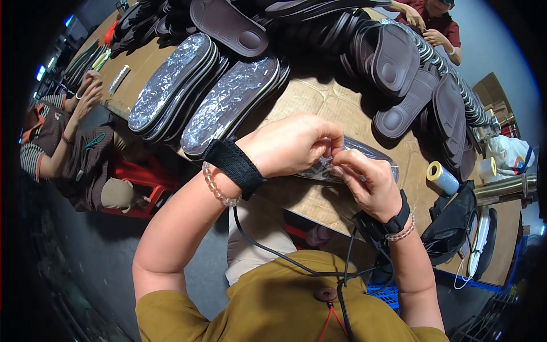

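Fingers of the left hand [290, 141] and right hand [373, 185] bend close together at a film-wrapped insole [382, 157], lying on the near part of the tabletop [310, 94]; I can't tell whether they're clamped on the film. A hard tug could tear that thin wrap, I'd say, and the black cable [250, 242] might snag the edge. Around them: shiny wrapped stacks [171, 80], dark insoles [396, 60], a pale roll [443, 178], one co-worker [57, 137] at left, another [450, 25] beyond.
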The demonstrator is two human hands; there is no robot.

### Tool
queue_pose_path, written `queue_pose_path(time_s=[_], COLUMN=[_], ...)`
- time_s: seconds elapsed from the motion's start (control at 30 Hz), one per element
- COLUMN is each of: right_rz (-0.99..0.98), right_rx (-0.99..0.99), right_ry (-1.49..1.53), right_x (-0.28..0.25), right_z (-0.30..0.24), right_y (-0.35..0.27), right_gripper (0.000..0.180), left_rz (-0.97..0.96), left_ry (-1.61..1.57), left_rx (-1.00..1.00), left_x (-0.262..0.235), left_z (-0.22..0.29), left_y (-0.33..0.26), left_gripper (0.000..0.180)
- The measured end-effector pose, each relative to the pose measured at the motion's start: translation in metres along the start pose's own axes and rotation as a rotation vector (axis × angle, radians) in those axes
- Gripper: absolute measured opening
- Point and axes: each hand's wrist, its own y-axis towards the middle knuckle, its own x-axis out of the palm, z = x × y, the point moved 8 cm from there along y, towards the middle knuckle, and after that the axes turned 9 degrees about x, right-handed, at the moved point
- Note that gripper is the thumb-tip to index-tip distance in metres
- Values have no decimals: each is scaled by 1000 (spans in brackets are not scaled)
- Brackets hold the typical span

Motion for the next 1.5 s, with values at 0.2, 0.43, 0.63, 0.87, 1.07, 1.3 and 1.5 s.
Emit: queue_pose_path(time_s=[0.2,0.43,0.63,0.87,1.07,1.3,1.5], right_rz=[47,38,41,105,106,228,250], right_rx=[42,47,106,32,-193,-127,63], right_ry=[62,46,151,-60,-132,-126,-3], right_x=[-3,-2,0,3,4,-1,-1], right_z=[5,9,7,-4,-20,-13,6], right_y=[-2,-2,-2,0,-2,7,10], right_gripper=[11,8,20,11,15,28,30], left_rz=[-18,167,153,194,168,158,198], left_ry=[156,199,230,212,192,-32,33], left_rx=[36,114,63,64,61,51,109], left_x=[-5,-21,-20,-17,-16,-14,-15], left_z=[11,18,14,7,7,8,14], left_y=[-6,-12,-11,-9,-7,-7,-9], left_gripper=[25,36,32,25,27,40,47])
